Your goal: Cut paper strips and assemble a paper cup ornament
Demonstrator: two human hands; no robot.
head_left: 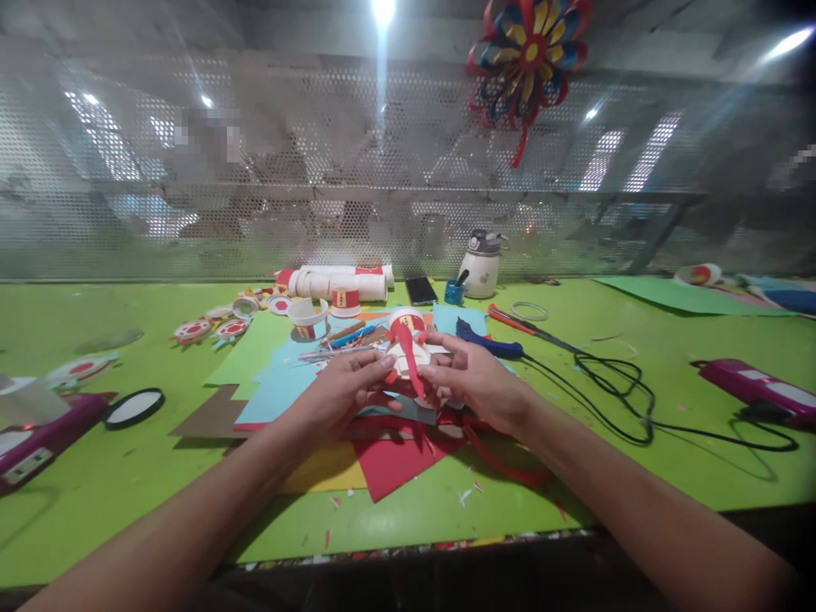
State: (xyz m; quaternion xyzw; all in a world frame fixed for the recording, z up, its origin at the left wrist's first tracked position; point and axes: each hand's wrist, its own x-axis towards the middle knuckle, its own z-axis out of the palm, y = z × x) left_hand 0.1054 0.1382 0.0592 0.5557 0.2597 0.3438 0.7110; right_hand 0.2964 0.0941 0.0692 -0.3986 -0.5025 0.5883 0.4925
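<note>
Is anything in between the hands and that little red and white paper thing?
No, nothing visible is in between: the left hand and right hand both touch the red and white paper piece. Coloured sheets lie below it.

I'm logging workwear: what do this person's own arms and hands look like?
The left hand and right hand are ungloved; both forearms are bare, with no sleeve, watch or bracelet in view. Whether any rings are worn is hard to tell.
</note>
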